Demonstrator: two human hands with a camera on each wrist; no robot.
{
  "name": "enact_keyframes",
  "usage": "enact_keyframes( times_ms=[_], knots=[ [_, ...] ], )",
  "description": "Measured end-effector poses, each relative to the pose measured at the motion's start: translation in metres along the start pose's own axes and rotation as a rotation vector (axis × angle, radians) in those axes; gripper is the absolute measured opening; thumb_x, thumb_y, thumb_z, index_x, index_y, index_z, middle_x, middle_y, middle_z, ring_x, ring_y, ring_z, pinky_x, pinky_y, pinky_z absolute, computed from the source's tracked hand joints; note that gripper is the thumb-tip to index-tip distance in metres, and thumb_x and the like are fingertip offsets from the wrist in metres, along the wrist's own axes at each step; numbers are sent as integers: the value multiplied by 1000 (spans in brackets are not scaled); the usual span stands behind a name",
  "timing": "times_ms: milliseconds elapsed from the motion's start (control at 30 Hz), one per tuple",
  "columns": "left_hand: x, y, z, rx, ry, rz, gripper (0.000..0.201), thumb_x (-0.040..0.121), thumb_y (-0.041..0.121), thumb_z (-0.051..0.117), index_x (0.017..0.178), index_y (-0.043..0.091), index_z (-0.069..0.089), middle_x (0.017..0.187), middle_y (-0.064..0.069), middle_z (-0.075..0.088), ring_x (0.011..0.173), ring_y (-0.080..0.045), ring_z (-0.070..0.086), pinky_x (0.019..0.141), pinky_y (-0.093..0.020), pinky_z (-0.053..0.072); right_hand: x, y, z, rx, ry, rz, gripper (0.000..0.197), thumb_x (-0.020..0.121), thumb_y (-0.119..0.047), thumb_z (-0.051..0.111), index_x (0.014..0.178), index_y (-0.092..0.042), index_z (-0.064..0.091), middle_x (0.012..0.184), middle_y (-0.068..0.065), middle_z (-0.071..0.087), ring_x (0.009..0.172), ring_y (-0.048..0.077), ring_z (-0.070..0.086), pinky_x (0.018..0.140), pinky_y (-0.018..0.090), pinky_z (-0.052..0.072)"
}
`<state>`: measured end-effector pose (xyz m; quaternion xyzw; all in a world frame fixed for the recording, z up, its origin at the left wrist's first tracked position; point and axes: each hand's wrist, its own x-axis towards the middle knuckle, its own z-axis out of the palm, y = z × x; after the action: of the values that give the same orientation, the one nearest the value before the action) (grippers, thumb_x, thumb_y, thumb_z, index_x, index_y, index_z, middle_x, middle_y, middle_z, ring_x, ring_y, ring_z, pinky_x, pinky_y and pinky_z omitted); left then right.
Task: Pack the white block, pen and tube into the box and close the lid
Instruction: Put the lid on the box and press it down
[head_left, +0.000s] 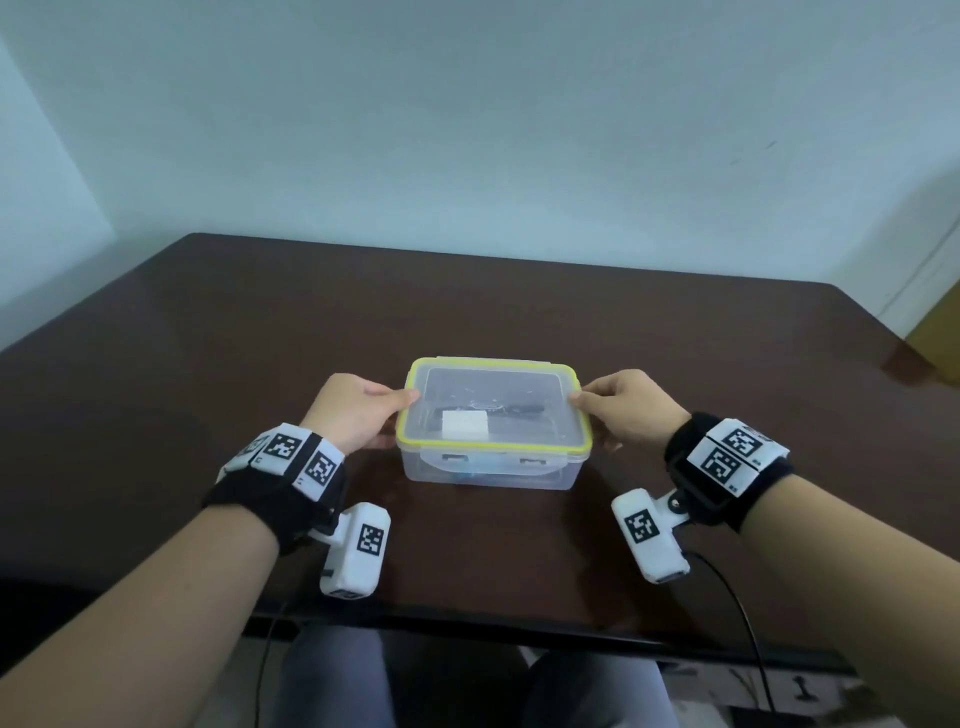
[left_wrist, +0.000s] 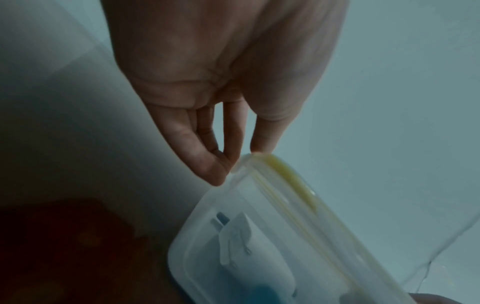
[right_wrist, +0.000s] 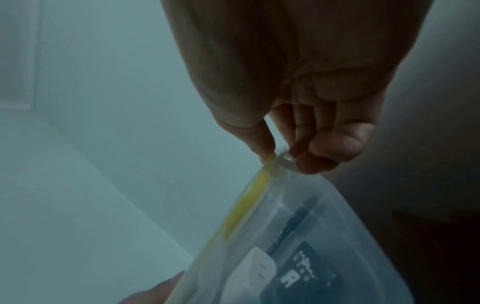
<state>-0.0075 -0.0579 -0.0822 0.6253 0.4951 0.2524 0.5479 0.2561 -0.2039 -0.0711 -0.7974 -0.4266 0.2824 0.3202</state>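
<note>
A clear plastic box (head_left: 563, 475) stands in the middle of the dark table, with its yellow-rimmed lid (head_left: 493, 371) lying on top. Through the lid I see the white block (head_left: 465, 425) and the dark pen (head_left: 519, 408). In the right wrist view a black tube (right_wrist: 303, 273) with white print lies beside the block (right_wrist: 249, 273). My left hand (head_left: 400, 415) pinches the lid's left edge, thumb on top. My right hand (head_left: 589, 421) pinches the right edge the same way, with its fingers (right_wrist: 319, 162) curled under the rim.
The brown table (head_left: 208, 338) runs back to a pale wall; its near edge lies just behind my wrists. Black cables (head_left: 748, 629) hang off that edge from the wrist cameras.
</note>
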Motion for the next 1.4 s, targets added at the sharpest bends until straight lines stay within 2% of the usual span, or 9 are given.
enact_keyframes(
  times_ms=[133,333,467,700,867,967,1133,1300,1400],
  knots=[
    [7,0,5,5,49,-2,18,93,21,72,81,10,79,62,2,76,77,-25,75,80,-42,65,6,0,7,-38,0,38,45,101,-27,47,90,9,70,55,4,53,47,17,46,45,21,41],
    [6,-3,11,-6,51,12,18,93,22,73,81,10,80,89,-12,81,86,-27,79,75,-39,66,17,0,9,10,49,94,48,100,-26,46,104,19,64,60,11,49,52,23,43,52,29,38],
    [9,1,8,6,7,11,25,92,22,75,98,-2,81,91,-15,79,72,-20,76,63,-28,65,19,-3,3,-27,53,90,44,101,-30,48,88,7,69,60,9,49,44,17,42,40,19,37],
    [29,7,17,39,61,10,27,89,29,77,98,4,82,92,-11,80,85,-28,79,76,-41,66,28,-6,6,36,154,98,44,99,-31,50,100,8,70,62,6,57,47,16,49,46,24,42],
    [37,12,20,40,61,12,19,90,33,74,84,17,80,89,-6,80,87,-28,78,82,-45,64,27,-7,1,116,197,120,31,94,-37,58,98,-10,71,66,2,65,50,16,56,44,25,43],
    [39,12,22,-35,51,-7,18,93,26,72,97,10,80,88,-2,76,87,-22,74,82,-42,63,23,-5,-3,50,138,129,32,89,-46,62,92,-16,73,68,4,69,49,15,59,41,22,45],
    [43,5,20,-58,33,3,11,88,27,77,93,18,81,98,-10,81,95,-28,77,89,-47,62,28,-3,-2,81,206,80,37,89,-42,65,91,-7,77,67,6,71,47,15,61,39,20,43],
    [41,5,22,-175,8,-41,10,88,21,79,88,11,79,99,-16,81,100,-32,76,90,-46,62,22,-2,6,0,153,95,48,96,-44,52,87,-1,72,66,8,65,47,19,59,38,20,45],
    [43,3,22,-171,-1,-22,10,89,21,77,93,12,79,102,-13,81,101,-30,76,89,-46,62,22,-6,10,-123,166,89,50,99,-41,40,78,-2,62,70,10,64,53,27,63,44,29,51]
  ],
)
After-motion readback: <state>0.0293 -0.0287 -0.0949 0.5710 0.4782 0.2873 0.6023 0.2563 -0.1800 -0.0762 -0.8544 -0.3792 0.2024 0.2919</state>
